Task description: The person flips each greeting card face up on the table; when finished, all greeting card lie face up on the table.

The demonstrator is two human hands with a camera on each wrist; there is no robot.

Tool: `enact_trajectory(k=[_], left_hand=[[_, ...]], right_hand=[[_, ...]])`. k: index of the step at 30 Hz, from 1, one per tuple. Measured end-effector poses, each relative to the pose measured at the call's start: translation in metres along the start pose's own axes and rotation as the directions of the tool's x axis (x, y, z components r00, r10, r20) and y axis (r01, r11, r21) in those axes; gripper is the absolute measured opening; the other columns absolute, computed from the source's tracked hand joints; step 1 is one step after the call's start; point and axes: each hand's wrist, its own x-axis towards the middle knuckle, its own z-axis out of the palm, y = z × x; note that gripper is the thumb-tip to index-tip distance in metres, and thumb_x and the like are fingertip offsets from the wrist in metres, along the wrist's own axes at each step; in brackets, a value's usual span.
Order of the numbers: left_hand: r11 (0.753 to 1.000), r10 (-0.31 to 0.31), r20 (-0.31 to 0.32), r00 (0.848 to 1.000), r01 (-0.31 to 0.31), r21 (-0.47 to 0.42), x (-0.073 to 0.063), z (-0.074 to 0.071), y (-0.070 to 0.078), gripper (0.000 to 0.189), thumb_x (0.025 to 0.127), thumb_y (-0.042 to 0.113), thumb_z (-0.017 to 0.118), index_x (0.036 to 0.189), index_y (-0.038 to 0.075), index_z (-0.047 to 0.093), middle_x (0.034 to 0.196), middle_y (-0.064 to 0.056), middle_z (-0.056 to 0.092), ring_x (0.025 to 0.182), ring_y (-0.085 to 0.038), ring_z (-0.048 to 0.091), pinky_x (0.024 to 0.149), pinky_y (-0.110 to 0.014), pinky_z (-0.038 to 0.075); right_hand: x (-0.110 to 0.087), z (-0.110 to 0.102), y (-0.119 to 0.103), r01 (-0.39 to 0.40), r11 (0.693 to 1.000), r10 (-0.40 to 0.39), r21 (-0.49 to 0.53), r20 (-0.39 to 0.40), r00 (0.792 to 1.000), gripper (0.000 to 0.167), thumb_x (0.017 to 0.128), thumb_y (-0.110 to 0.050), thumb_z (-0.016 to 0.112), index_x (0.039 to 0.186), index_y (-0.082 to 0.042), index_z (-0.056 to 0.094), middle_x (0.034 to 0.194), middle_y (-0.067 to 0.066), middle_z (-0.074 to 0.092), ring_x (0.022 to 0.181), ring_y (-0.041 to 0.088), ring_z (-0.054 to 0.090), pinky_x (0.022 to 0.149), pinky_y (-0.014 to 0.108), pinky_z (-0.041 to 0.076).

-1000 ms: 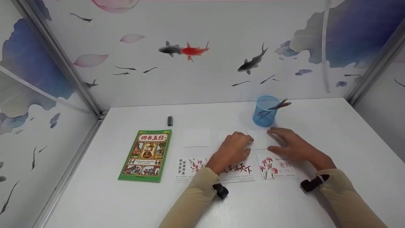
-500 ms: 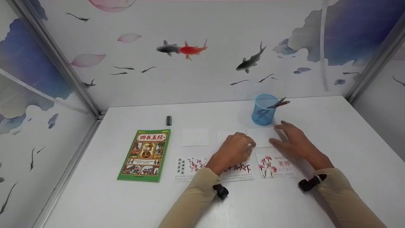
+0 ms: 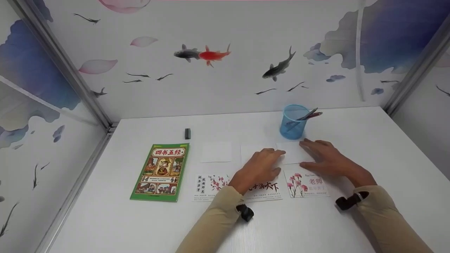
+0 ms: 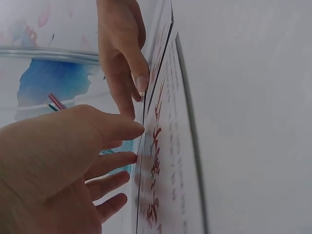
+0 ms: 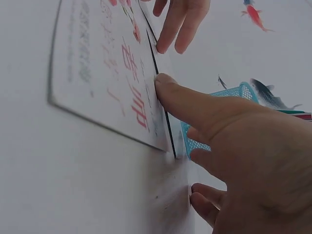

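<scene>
A blank white card (image 3: 291,155) lies flat in the back row, between my two hands. My left hand (image 3: 257,169) is laid over the middle blank card (image 3: 248,151), its index fingertip at the left edge of the right-hand one. Loosely bent, the left fingers hold nothing. On the other side, my right hand (image 3: 328,160) spans that card's right end with fingers spread, thumb at the near edge and fingertips toward the far corner. The right thumb (image 5: 168,87) touches close to the card's edge in the right wrist view. Just nearer lies a pink carnation card (image 3: 299,185).
A third blank card (image 3: 216,152) lies further left. Plum-blossom and calligraphy printing (image 3: 269,196) shows partly beneath the left forearm. A blue mesh pen cup (image 3: 293,129) with pencils stands behind the right hand. At left are a green-bordered book (image 3: 161,172) and a dark eraser (image 3: 187,134).
My right hand first shifts away from the card with fingers raised, then comes back down to its right end. The card's left edge sits slightly further right. My left index finger has straightened.
</scene>
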Motion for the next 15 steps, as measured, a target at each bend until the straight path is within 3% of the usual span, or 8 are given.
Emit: enact_trajectory(k=[6,12,15], left_hand=[[0.999,0.037,-0.002,0.999,-0.037,-0.005,-0.0009,0.0006,-0.0005,0.051,0.108,0.025,0.066,0.157,0.02,0.057,0.156,0.0,0.063,0.151,-0.019,0.054,0.126,-0.036,0.044],[0.997,0.062,-0.027,0.998,-0.063,-0.04,0.0001,0.0,-0.0016,0.043,0.109,0.024,0.065,0.152,0.019,0.063,0.154,0.001,0.065,0.152,-0.019,0.052,0.128,-0.034,0.041],[0.994,0.06,-0.037,0.997,-0.064,-0.092,0.0009,-0.0005,-0.0018,0.039,0.11,0.026,0.063,0.148,0.017,0.065,0.149,0.001,0.069,0.147,-0.018,0.057,0.125,-0.033,0.044]], right_hand=[[-0.0009,-0.0002,-0.0033,0.016,1.0,-0.016,-0.015,-0.032,0.999,0.083,0.1,-0.055,0.074,0.168,-0.018,0.043,0.171,0.019,0.044,0.159,0.054,0.027,0.123,0.079,0.03],[-0.0016,-0.0037,-0.0063,0.135,0.984,-0.113,0.114,-0.176,0.978,0.052,0.101,-0.034,0.079,0.145,-0.007,0.069,0.147,0.02,0.068,0.139,0.046,0.061,0.111,0.065,0.053],[-0.0014,-0.0044,-0.0086,0.166,0.973,-0.128,0.158,-0.226,0.966,0.049,0.1,-0.034,0.081,0.139,-0.006,0.073,0.146,0.019,0.069,0.13,0.042,0.07,0.107,0.056,0.058]])
